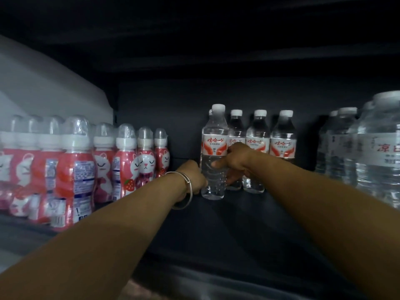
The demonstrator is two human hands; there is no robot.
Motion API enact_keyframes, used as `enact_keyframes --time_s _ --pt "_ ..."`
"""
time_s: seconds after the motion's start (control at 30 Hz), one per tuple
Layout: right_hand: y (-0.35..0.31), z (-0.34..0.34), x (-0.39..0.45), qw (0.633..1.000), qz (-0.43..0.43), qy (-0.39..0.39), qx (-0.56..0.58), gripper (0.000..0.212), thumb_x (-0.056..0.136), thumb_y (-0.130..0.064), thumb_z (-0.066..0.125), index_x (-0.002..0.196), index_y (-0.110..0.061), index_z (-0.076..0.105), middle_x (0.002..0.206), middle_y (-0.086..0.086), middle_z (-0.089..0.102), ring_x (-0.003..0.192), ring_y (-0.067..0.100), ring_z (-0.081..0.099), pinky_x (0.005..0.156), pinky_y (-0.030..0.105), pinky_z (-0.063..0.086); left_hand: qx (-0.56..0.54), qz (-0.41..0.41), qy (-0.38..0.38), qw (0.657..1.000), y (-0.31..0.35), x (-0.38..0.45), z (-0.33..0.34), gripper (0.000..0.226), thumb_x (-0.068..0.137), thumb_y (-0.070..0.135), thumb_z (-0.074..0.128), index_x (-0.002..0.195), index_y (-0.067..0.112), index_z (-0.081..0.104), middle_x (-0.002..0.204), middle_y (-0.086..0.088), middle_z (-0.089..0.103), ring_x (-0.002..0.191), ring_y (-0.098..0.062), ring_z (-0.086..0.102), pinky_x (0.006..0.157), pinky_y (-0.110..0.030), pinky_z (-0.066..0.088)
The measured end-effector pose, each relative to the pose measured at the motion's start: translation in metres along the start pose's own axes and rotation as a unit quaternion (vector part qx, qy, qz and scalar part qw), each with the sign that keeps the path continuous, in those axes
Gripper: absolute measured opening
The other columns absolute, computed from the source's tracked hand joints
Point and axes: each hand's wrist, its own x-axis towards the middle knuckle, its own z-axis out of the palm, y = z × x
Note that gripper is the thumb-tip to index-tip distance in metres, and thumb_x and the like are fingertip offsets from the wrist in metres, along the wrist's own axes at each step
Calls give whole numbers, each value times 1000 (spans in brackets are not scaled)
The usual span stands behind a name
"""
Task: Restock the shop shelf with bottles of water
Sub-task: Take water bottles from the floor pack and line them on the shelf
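A clear water bottle [214, 148] with a white cap and a red-and-white label stands upright on the dark shelf [238, 213], at the left end of a row of like bottles [258, 148]. My right hand [234, 159] grips its middle from the right, thumb across the front. My left hand [192, 177], with a silver bangle on the wrist, touches the bottle's lower left side; its fingers are hidden behind the knuckles. Both forearms reach in from the bottom of the view.
Several pink strawberry-drink bottles [121, 163] with clear domed caps fill the shelf's left side. Larger clear water bottles [372, 144] stand at the right. A bare gap of shelf lies between the pink bottles and the held bottle. A dark shelf board hangs overhead.
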Motion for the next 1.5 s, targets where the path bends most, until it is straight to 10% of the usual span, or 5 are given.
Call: enact_keyframes --time_s 0.2,0.43,0.8,1.1,1.5 --pt "-5 15 14 1000 1 23 -9 41 79 -12 73 113 0 55 110 19 65 94 36 66 76 45 58 66 13 -40 997 -6 7 -3 21 86 -1 55 105 -8 61 67 -2 49 73 -19 51 64 -25 44" --pt "-3 20 17 999 -2 43 5 39 78 -12 75 109 0 55 106 19 66 91 36 67 77 48 57 76 14 -20 997 -6 6 1 16 89 1 50 77 -2 59 62 -1 46 54 -11 40 46 -17 33" --pt "-9 20 -2 981 -15 57 -184 48 83 -24 71 118 3 51 110 18 63 89 32 67 80 43 57 185 17 5 983 1 2 2 29 93 5 45 117 -6 56 122 -21 58 108 -32 57 80 -32 45" --pt "10 2 -77 878 -76 38 -471 53 96 -31 51 142 -11 37 144 12 41 129 29 42 103 33 36 326 96 -21 940 23 -26 -3 38 88 9 57 125 0 53 127 -15 55 114 -29 54 95 -32 44" --pt "58 -62 -220 834 -97 152 -521 44 90 -34 55 130 -16 50 125 13 57 116 34 51 95 40 44 280 251 -9 927 86 -166 65 38 93 19 52 129 7 46 135 -13 47 122 -26 44 98 -30 36"
